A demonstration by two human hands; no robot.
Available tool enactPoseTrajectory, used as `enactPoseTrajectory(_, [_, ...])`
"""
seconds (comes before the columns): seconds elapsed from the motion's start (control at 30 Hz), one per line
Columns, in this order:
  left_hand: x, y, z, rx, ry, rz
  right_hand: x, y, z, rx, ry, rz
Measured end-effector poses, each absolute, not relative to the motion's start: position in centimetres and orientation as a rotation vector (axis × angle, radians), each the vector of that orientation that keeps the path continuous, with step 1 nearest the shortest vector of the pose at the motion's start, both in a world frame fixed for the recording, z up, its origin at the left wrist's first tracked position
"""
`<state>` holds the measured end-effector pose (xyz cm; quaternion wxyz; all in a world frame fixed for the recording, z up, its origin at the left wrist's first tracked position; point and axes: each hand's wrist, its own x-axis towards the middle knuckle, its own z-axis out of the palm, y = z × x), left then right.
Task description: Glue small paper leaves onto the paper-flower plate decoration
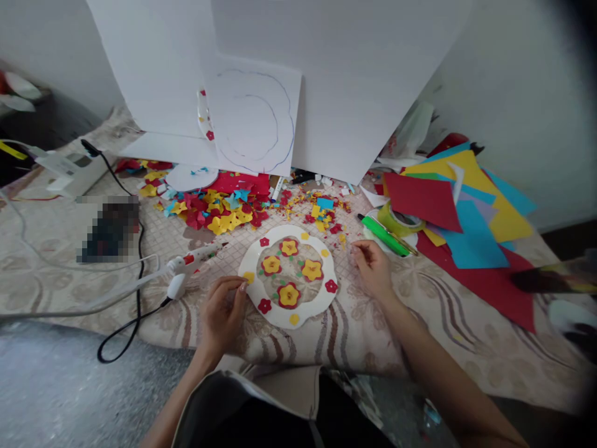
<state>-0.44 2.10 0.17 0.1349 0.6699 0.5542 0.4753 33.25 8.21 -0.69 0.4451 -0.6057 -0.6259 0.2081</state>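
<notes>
A white scalloped paper ring (252, 256) lies flat on the cloth in front of me, with small red and yellow flowers around its rim. Inside its opening sit several larger yellow-on-red paper flowers (289, 295) with bits of green beside them. My left hand (222, 311) has its thumb and forefinger closed at the ring's left edge, by a yellow flower. Right of the ring, and apart from it, my right hand (373, 269) is closed with its fingertips pinched together. Whether anything tiny is between them cannot be made out.
A glue gun (184, 264) with a cable lies at left, near a blurred-out dark object (112, 229). Cut paper flowers (219, 208) and scraps lie behind the ring. A green cutter (385, 235), tape roll (401, 218) and coloured paper (471, 233) are at right. White boards (354, 81) stand behind.
</notes>
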Motion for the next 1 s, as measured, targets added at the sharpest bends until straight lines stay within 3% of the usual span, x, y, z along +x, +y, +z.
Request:
enactPoseTrajectory(0.27, [-0.7, 2.1, 0.1, 1.968, 1.593, 1.376, 33.6, 13.4, 1.8, -1.507, -1.882, 0.360])
enactPoseTrajectory(0.6, [-0.4, 2.3, 0.1, 1.944, 1.613, 1.386, 32.9, 19.6, 0.2, -1.569, -1.981, 0.185])
enactPoseTrajectory(1.0, [-0.3, 1.9, 0.3, 1.868, 1.593, 1.368, 33.9, 20.5, -0.4, -1.533, -1.782, 0.327])
